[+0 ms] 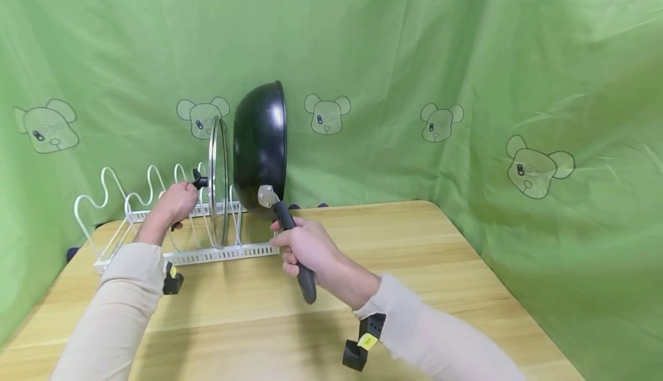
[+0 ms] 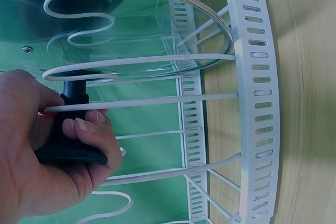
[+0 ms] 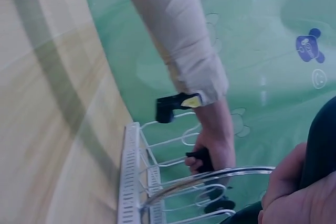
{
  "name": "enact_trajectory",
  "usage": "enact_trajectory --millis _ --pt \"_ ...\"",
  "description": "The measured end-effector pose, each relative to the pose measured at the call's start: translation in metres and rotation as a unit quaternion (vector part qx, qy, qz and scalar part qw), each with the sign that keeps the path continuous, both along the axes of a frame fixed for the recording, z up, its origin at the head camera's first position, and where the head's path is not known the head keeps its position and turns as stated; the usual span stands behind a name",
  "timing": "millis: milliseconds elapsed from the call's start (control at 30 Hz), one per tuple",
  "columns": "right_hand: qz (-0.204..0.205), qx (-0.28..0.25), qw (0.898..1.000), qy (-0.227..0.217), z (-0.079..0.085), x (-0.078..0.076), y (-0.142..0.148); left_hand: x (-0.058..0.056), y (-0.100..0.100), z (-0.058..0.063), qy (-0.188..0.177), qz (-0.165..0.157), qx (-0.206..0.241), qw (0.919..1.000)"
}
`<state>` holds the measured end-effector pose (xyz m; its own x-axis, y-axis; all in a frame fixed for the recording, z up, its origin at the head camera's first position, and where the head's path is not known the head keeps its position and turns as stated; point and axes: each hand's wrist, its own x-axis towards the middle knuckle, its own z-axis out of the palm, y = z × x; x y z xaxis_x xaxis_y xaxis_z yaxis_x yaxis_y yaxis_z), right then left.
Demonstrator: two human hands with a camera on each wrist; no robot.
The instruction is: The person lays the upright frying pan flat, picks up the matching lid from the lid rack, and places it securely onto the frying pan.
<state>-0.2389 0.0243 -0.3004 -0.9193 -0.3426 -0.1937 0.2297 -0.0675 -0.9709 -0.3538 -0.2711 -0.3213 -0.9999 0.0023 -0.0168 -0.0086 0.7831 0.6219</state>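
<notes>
My left hand (image 1: 178,201) grips the black handle (image 2: 73,153) of a glass pot lid (image 1: 213,191). The lid stands on edge between the wires of a white dish rack (image 1: 223,254), its metal rim low against the rack's base. In my right hand (image 1: 311,248) is the handle (image 1: 307,283) of a black wok (image 1: 259,145). Tipped on its side at the rack's right end, the wok has its rounded underside toward the lid and its open side to the right. Part of the right hand (image 3: 294,198) shows around the dark handle (image 3: 323,140) in the right wrist view.
The rack's wavy wire dividers (image 1: 106,188) rise to the left of the lid. A wooden table (image 1: 404,260) lies under everything. Green cloth (image 1: 373,53) with bear faces hangs behind and along both sides. Each wrist carries a small black camera (image 1: 357,352).
</notes>
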Motion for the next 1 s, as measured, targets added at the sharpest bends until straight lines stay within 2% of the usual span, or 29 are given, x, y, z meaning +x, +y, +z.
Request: enact_trajectory --millis 233,767,1000 --pt "0.020 -0.006 1.000 0.013 0.017 -0.004 0.005 0.002 0.001 0.000 -0.009 0.000 0.012 0.9999" --pt "0.030 -0.034 0.999 0.030 0.055 -0.002 0.022 0.002 0.001 0.001 -0.011 -0.001 0.009 0.9999" --pt "0.016 -0.031 0.998 0.046 0.072 -0.001 0.035 0.004 0.000 0.001 -0.011 -0.003 0.012 0.9999"
